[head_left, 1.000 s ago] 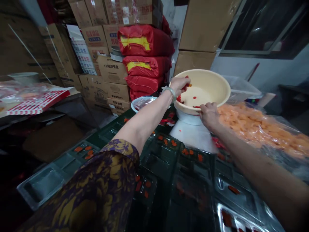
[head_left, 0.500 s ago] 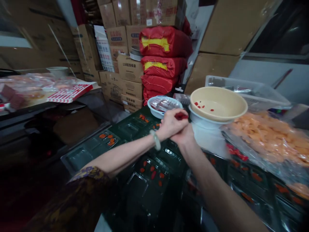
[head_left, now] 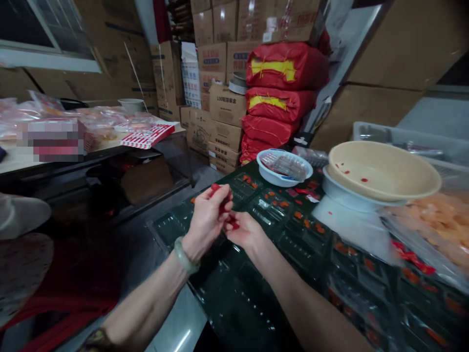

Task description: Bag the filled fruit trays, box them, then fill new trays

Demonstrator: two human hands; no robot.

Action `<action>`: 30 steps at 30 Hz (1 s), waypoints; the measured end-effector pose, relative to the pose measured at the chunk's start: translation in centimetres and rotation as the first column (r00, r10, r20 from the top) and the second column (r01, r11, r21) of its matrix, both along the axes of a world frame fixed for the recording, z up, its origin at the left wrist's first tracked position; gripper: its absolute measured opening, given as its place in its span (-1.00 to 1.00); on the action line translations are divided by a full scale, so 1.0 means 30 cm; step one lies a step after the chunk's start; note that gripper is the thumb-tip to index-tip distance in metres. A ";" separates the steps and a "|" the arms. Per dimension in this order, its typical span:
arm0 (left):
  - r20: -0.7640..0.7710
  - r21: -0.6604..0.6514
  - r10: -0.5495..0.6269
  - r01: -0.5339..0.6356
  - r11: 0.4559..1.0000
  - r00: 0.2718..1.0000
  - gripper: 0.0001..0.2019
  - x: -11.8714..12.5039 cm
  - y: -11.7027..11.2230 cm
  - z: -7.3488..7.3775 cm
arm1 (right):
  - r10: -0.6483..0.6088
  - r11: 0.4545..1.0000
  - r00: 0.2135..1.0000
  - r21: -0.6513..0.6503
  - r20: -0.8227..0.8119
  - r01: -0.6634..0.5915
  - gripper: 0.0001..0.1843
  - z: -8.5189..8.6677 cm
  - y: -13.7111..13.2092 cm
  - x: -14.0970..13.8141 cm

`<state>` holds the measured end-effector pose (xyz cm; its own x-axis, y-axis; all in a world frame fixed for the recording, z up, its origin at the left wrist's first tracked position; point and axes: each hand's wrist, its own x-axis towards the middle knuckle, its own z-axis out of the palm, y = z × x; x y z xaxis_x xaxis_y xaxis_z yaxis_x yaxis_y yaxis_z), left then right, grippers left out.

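Just left of the cream plastic basin (head_left: pixel 381 168), over a dark compartment tray (head_left: pixel 293 249), my left hand (head_left: pixel 207 227) is pinching some red food pieces (head_left: pixel 223 205) tight. My right hand (head_left: pixel 245 232) is curled in against them, but I can't tell if it's actually gripping.

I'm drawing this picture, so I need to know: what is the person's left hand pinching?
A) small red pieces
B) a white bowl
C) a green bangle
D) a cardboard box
A: the left hand pinches small red pieces between its fingers, above the dark plastic trays.
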<state>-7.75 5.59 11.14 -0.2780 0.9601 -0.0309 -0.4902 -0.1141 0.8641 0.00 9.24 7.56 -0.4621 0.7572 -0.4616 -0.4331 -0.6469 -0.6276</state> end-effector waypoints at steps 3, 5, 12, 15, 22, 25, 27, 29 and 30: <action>0.256 -0.060 -0.146 0.167 0.984 0.955 -0.79 -0.111 -0.033 0.001 | 0.080 0.996 0.992 -0.041 0.094 -0.076 -0.79 -0.010 0.104 0.043; 0.296 -0.079 -0.168 0.200 0.977 0.940 -0.80 -0.176 -0.073 -0.019 | 0.081 0.996 0.979 -0.060 0.186 -0.071 -0.77 -0.014 0.199 0.103; 0.284 -0.183 -0.004 0.058 0.981 0.959 -0.81 -0.322 -0.214 -0.130 | -0.058 0.998 0.964 0.029 0.258 0.053 -0.85 -0.002 0.431 0.262; 0.221 -0.214 0.058 -0.009 0.977 0.974 -0.80 -0.343 -0.242 -0.168 | -0.008 0.984 0.950 0.171 0.313 -0.048 -0.80 0.005 0.441 0.239; 0.172 -0.215 0.081 -0.042 0.976 0.982 -0.82 -0.340 -0.284 -0.208 | 0.166 0.810 0.735 0.334 0.658 -0.482 -0.89 -0.011 0.320 0.023; 0.185 -0.237 0.118 -0.072 0.969 0.976 -0.82 -0.345 -0.307 -0.219 | 0.155 0.770 0.709 0.366 0.688 -0.523 -0.87 -0.026 0.261 -0.089; 0.191 -0.244 0.131 -0.082 0.966 0.973 -0.82 -0.348 -0.325 -0.228 | 0.160 0.771 0.709 0.362 0.686 -0.525 -0.88 -0.040 0.240 -0.163; 0.192 -0.243 0.139 -0.090 0.966 0.971 -0.81 -0.349 -0.341 -0.237 | 0.124 0.773 0.693 0.369 0.711 -0.517 -0.86 -0.059 0.235 -0.232; 0.191 -0.244 0.144 -0.095 0.965 0.971 -0.81 -0.350 -0.349 -0.241 | 0.093 0.772 0.680 0.379 0.727 -0.510 -0.84 -0.069 0.236 -0.262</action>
